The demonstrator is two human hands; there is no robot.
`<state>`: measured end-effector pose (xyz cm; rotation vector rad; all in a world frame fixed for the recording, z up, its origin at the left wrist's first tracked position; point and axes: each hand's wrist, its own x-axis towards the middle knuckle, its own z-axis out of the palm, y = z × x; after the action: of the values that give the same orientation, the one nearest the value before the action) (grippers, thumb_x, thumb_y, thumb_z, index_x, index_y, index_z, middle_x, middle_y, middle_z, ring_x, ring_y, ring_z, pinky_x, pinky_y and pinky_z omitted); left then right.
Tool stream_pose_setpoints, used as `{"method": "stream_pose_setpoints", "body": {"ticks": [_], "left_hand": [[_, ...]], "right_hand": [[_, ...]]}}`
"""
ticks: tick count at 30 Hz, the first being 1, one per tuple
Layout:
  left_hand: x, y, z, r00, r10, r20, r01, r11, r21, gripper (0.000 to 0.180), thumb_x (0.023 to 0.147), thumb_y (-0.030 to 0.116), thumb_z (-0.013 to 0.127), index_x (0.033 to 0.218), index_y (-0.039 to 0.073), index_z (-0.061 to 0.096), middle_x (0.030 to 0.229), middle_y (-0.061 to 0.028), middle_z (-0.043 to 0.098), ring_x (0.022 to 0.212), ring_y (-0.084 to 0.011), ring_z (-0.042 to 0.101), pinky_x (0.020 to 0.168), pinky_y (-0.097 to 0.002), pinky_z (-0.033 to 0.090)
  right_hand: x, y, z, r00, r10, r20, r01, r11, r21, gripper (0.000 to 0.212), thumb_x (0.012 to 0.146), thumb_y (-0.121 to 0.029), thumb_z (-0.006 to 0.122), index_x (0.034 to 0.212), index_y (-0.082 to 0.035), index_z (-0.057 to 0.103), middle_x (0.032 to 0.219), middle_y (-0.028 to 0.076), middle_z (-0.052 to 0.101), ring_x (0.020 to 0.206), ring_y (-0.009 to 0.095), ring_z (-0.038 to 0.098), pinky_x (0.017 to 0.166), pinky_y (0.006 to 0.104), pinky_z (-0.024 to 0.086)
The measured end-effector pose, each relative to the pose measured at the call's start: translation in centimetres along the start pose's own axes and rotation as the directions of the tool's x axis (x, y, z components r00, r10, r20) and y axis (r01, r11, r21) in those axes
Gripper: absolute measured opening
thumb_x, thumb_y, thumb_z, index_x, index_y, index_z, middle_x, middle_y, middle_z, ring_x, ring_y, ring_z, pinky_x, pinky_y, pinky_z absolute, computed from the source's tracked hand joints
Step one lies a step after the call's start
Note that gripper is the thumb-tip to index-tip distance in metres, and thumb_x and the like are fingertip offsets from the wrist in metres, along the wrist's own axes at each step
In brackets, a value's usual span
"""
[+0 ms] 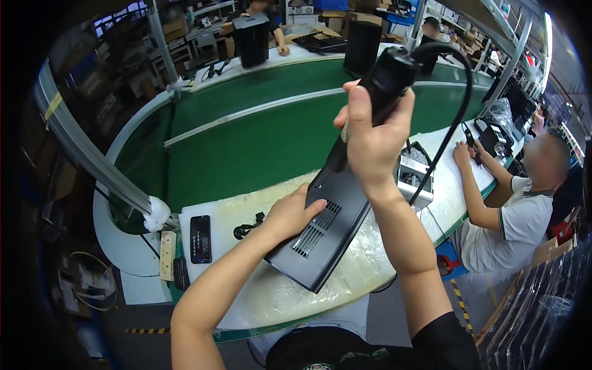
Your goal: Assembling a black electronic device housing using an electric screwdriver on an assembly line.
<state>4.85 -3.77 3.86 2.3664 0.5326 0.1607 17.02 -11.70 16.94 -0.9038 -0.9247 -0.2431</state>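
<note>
A long dark grey box-shaped device with vent slots lies tilted on the padded white bench. My left hand rests on its left side, fingers spread across the top near the vents. My right hand is raised above the far end of the device and grips a black corded power screwdriver pointing down at it. The tool's black cable loops over to the right and down.
A green conveyor belt runs behind the bench, with black tower units standing on it. A small black panel and a black cable clip lie left of the device. A parts tray sits right. A person in a white shirt works at the right.
</note>
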Motion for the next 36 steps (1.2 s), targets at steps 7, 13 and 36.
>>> {"method": "stream_pose_setpoints", "body": {"ticks": [7,13,36], "left_hand": [[0.2,-0.2,0.0,1.000,-0.024,0.015,0.024,0.998,0.053,0.074,0.095,0.048,0.054,0.138,-0.011,0.041,0.118,-0.0338,0.060,0.103,-0.0449,0.063,0.091,-0.0467,0.050],[0.2,-0.1,-0.3,0.998,-0.047,0.039,0.047,0.999,0.016,0.069,0.095,0.045,0.055,0.136,-0.009,0.042,0.115,-0.0325,0.062,0.104,-0.0448,0.063,0.091,-0.0466,0.050],[-6.5,1.5,-1.2,0.701,0.441,-0.560,-0.267,0.891,0.367,0.032,0.083,0.009,0.071,0.111,-0.002,0.061,0.111,-0.0203,0.064,0.102,-0.0353,0.062,0.086,-0.0429,0.051]], "right_hand": [[-1.1,3.3,1.4,0.995,0.047,0.086,-0.041,0.997,-0.069,0.027,0.094,-0.010,0.065,0.109,-0.002,0.044,0.081,0.005,0.060,0.059,0.007,0.058,0.052,0.0195,0.045],[-1.8,4.1,1.9,0.991,0.042,0.130,-0.038,0.999,-0.030,0.024,0.095,-0.009,0.064,0.108,-0.001,0.046,0.083,0.005,0.060,0.059,0.008,0.058,0.054,0.0216,0.046],[-0.3,-0.8,-6.2,0.997,0.033,-0.076,-0.043,0.989,-0.141,0.024,0.093,-0.007,0.064,0.110,-0.002,0.047,0.089,0.007,0.063,0.061,0.008,0.058,0.057,0.0213,0.050]]}}
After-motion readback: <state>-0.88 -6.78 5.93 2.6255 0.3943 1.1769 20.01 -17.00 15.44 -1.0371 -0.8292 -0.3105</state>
